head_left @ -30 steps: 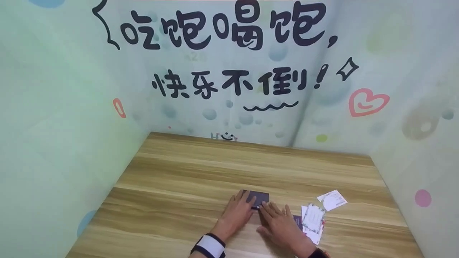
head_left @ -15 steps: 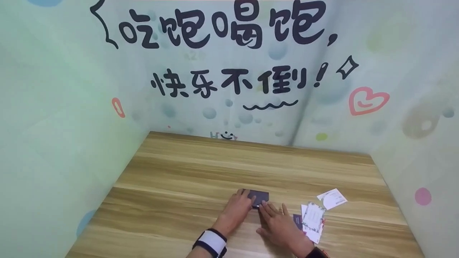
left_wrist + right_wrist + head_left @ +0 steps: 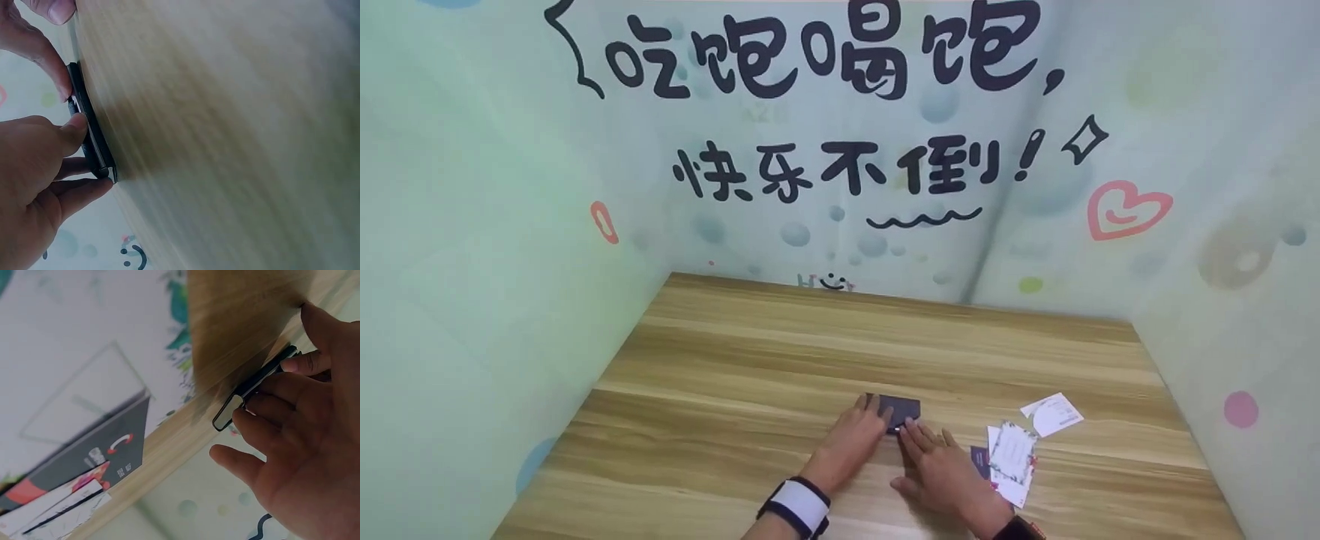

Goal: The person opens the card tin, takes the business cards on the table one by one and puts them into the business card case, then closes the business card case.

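A person is working at a wood-grain table [image 3: 735, 345], and a slim dark case [image 3: 907, 409] with a silvery edge is lying on the near half of it, left of a group of cards. The left hand [image 3: 851, 439] is gripping the left part of the case, its thumb pressing on the near side and its fingers curling round the left end. The right hand [image 3: 937, 461] is not clamping on anything that I can see: its fingers are reaching out, fingertips touching the near right edge of the case, while its thumb is standing well apart from them.

Just right of the right hand, a card with a floral border [image 3: 1013, 452] is lying over a larger white card [image 3: 1016, 491], and a dark card [image 3: 980, 459] is peeking out at their left. Another white card [image 3: 1054, 414] is lying just beyond, to the far right of that pile. A white-and-black band [image 3: 799, 504] is circling the left wrist. At the far side, a pale backdrop [image 3: 780, 120] is showing 2 lines of black Chinese lettering [image 3: 851, 166].
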Demonstrator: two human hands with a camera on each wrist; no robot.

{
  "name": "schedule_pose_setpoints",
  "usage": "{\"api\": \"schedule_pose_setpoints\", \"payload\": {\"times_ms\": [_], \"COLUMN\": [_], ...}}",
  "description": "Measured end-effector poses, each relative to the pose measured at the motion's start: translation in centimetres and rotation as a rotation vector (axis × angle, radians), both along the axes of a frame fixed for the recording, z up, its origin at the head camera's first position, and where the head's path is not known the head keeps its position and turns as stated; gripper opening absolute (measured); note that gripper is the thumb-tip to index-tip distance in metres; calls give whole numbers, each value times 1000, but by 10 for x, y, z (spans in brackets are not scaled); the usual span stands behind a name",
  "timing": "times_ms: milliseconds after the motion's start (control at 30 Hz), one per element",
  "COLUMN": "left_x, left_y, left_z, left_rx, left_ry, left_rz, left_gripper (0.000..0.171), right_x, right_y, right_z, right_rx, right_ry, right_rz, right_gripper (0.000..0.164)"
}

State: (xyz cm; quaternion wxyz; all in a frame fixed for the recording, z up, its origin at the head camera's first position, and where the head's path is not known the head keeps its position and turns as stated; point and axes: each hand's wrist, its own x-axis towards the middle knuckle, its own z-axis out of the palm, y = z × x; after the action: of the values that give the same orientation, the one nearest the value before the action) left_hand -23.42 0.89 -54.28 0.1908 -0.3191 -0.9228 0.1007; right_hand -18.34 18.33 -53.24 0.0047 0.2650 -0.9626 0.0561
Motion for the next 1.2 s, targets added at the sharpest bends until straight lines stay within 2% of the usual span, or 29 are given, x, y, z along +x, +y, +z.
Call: {"api": "schedule_pose_setpoints", "payload": {"times_ms": [167, 267, 333, 433, 500, 567, 633, 800, 967, 1100, 1200], "left_x": [1, 0, -1, -6, -10, -14, -18, -25, -30, -35, -38], "left_y": [0, -1, -2, -5, -8, -11, -14, -17, -13, -9, -7], "left_z": [2, 6, 10, 15, 17, 16, 15, 7, 1, 2, 4], "left_rx": [40, 87, 154, 308, 451, 603, 716, 903, 1118, 1167, 1179], "left_ry": [-60, -155, -255, -426, -547, -628, -666, -664, -656, -641, -635], "left_rz": [6, 10, 12, 11, 22, 27, 41, 82, 127, 225, 255], "left_gripper": [45, 47, 49, 44, 42, 41, 47, 55, 39, 29, 23], "right_x": [0, 1, 2, 2, 2, 2, 2, 5, 3, 1, 0], "right_y": [1, 1, 1, 2, 2, 1, -1, -3, -1, 2, 4], "right_z": [-2, -4, -4, -4, -3, -2, 0, 0, 2, 3, 4], "right_rx": [2, -11, -18, -12, -12, -20, -37, -54, -38, -31, -34], "right_ry": [-32, -56, -60, -65, -72, -82, -88, -99, -123, -151, -162], "right_rz": [4, 2, -1, -5, -5, -8, -7, -14, -35, -49, -61], "right_gripper": [78, 79, 80, 80, 81, 81, 81, 80, 80, 82, 82]}}
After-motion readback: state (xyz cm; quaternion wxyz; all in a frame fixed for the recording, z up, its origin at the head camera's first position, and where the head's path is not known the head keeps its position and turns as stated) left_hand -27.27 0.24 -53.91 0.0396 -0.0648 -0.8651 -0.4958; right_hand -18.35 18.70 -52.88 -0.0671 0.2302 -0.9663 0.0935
